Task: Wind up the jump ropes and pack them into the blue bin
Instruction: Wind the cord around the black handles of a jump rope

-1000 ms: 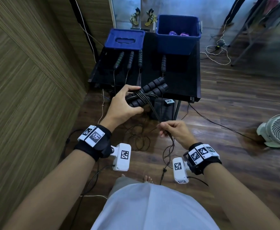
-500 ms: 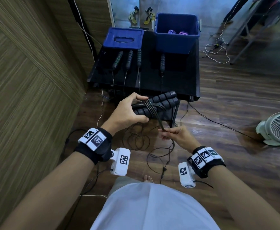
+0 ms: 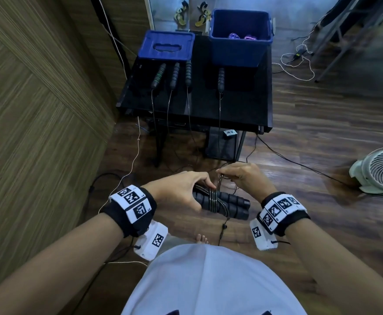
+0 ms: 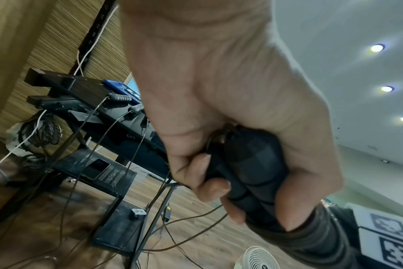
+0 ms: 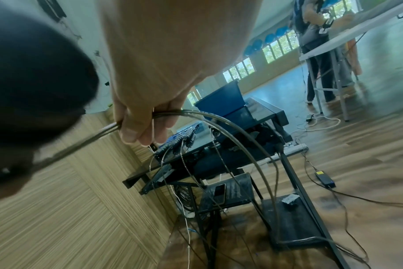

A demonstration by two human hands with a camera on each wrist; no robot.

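My left hand grips two black ribbed jump-rope handles held side by side, with thin cable turns wrapped across them. In the left wrist view the fingers curl round the handles. My right hand pinches the loose cable just beyond the handles. The open blue bin stands at the table's back right with purple rope bundles inside. Several more black handles lie on the black table, their cables hanging over its front edge.
A blue lid lies at the table's back left. A wood-panelled wall runs along the left. A white fan stands on the wooden floor at right. Cables trail on the floor under the table. Another person stands at a far table.
Both hands have come down and toward my body with the handles. The right hand has risen from below the handles to just beyond them, carrying the cable round, and less slack hangs.
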